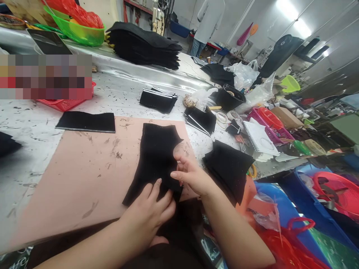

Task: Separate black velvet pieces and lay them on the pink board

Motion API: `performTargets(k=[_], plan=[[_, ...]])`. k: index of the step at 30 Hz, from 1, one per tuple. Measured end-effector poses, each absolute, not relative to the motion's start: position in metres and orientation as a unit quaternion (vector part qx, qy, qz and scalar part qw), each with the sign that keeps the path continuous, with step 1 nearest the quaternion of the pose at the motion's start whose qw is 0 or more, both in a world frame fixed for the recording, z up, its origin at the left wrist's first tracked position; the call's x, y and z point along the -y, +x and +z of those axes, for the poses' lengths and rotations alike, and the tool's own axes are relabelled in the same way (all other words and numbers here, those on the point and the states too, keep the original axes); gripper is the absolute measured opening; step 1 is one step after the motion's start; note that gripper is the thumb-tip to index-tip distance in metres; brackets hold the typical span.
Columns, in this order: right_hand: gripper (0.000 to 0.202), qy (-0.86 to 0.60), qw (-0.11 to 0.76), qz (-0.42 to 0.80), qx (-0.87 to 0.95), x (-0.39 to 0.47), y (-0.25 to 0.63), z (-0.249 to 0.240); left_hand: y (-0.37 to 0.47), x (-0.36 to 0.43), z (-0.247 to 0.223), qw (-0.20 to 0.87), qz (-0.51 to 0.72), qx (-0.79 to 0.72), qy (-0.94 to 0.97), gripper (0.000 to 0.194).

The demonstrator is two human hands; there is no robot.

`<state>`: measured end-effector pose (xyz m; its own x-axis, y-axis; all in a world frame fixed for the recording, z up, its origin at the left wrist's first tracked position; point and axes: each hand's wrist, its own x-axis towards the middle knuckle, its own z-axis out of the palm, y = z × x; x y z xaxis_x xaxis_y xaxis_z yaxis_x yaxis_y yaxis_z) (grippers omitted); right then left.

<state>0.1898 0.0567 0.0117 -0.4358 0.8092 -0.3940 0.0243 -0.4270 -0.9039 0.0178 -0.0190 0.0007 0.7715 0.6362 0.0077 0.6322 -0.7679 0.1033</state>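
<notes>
A black fabric piece [157, 149] with a curved cut-out on its right side lies on the pink board [92, 179]. My left hand [153, 205] rests on its lower edge, fingers spread. At the right edge of the fabric, my right hand [190, 173] has its fingers bent and thumb out; a gap shows between thumb and forefinger. A black rectangular strip [86, 121] with a pale lower edge lies across the board's top left corner. To the right of the board is a stack of black pieces [228, 168].
Small black stacks [158, 100] [200, 119] lie beyond the board. A red tray [67, 102] stands at the left. Behind are a thick black fabric pile [143, 45] and a green basket [81, 33]. A notebook [259, 138] lies right; a person [209, 22] stands far back.
</notes>
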Motion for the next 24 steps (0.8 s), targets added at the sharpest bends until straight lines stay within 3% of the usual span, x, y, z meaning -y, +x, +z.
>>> performTargets(k=[10,24], plan=[[0.028,-0.499,0.17,0.54,0.657,-0.06,0.213,0.012,0.016,0.024,0.0,0.033,0.026,-0.376,0.926,0.077],[0.028,-0.518,0.158,0.494,0.68,-0.066,0.211,0.009,0.019,0.013,-0.004,0.051,0.044,-0.319,0.945,0.071]])
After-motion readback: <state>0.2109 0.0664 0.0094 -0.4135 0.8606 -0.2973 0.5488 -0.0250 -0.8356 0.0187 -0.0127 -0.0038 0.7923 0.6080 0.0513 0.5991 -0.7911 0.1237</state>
